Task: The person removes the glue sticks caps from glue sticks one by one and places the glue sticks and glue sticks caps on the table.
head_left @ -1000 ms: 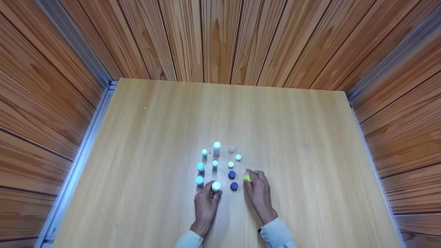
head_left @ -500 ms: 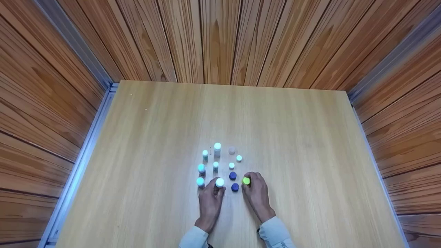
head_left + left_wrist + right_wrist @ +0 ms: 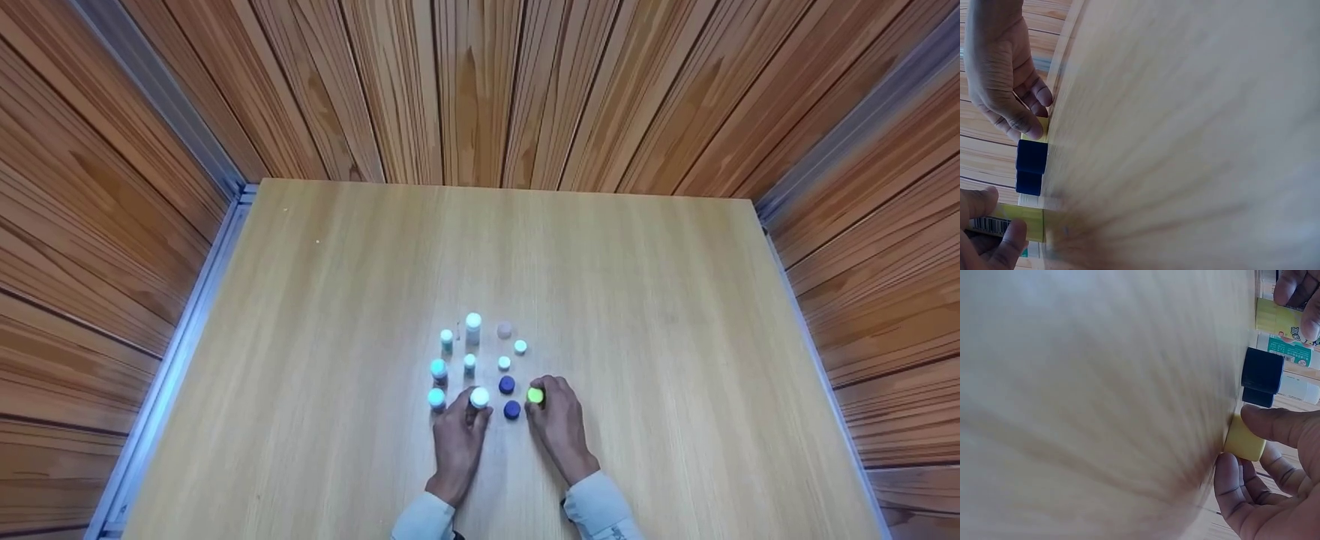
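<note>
My left hand (image 3: 459,439) grips an upright yellow glue stick (image 3: 1030,224) with a white top, its base at the table surface. A barcode shows on its side in the left wrist view. To the right, my right hand (image 3: 560,424) pinches a yellow cap (image 3: 1244,439) between thumb and fingers, low at the tabletop. Two dark blue caps (image 3: 511,409) stand between the hands. Just left of the left hand stands a glue stick with a pale teal top (image 3: 436,398).
Several more upright glue sticks (image 3: 473,328) stand farther back on the wooden table (image 3: 637,300). Small white caps (image 3: 520,346) and a translucent cap (image 3: 504,330) sit to their right. Wood-panelled walls (image 3: 480,90) enclose the table's back and sides.
The left hand and its glue stick have shifted slightly right. My right hand's fingers have closed in round the yellow cap, which now shows more fully. The other sticks and caps stay put.
</note>
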A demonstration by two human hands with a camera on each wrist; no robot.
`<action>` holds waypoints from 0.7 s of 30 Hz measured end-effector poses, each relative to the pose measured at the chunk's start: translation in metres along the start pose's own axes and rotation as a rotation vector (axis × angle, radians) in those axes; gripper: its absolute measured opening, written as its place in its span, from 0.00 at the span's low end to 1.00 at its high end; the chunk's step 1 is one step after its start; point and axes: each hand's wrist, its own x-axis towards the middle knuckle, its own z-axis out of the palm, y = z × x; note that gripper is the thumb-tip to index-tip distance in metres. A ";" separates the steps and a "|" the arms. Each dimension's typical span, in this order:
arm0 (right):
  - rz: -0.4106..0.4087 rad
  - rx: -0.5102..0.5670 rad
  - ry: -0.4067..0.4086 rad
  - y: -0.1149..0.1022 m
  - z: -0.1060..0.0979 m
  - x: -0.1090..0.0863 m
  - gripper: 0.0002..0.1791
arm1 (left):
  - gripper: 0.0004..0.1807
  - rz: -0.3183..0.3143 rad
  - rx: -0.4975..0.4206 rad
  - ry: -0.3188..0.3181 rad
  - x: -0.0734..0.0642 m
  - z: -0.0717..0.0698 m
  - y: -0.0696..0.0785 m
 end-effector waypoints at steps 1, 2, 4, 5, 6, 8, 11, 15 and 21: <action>-0.006 -0.001 0.002 0.000 0.000 0.000 0.14 | 0.14 -0.004 -0.003 -0.005 0.000 0.000 0.000; -0.017 0.000 0.007 0.000 0.000 0.001 0.14 | 0.14 -0.004 -0.008 -0.007 0.001 -0.001 0.000; -0.034 0.004 0.014 0.000 0.001 0.000 0.14 | 0.14 -0.002 -0.011 -0.011 0.001 -0.002 0.000; -0.042 0.006 0.015 0.001 0.001 0.000 0.15 | 0.14 -0.001 -0.011 -0.011 0.001 -0.003 0.000; -0.048 0.007 0.016 0.001 0.001 0.000 0.15 | 0.14 0.001 -0.008 -0.009 0.002 -0.003 0.000; -0.052 0.012 0.012 0.000 0.001 0.000 0.15 | 0.16 0.001 0.011 -0.002 0.003 -0.004 0.001; -0.039 0.008 -0.010 -0.001 -0.001 0.000 0.15 | 0.19 -0.021 0.054 0.010 0.005 -0.005 0.003; -0.024 0.008 -0.033 -0.003 -0.004 0.001 0.18 | 0.25 -0.071 0.091 0.006 0.005 -0.008 0.007; 0.030 0.047 -0.052 -0.003 -0.006 -0.001 0.29 | 0.27 -0.157 0.080 -0.042 -0.001 -0.012 0.011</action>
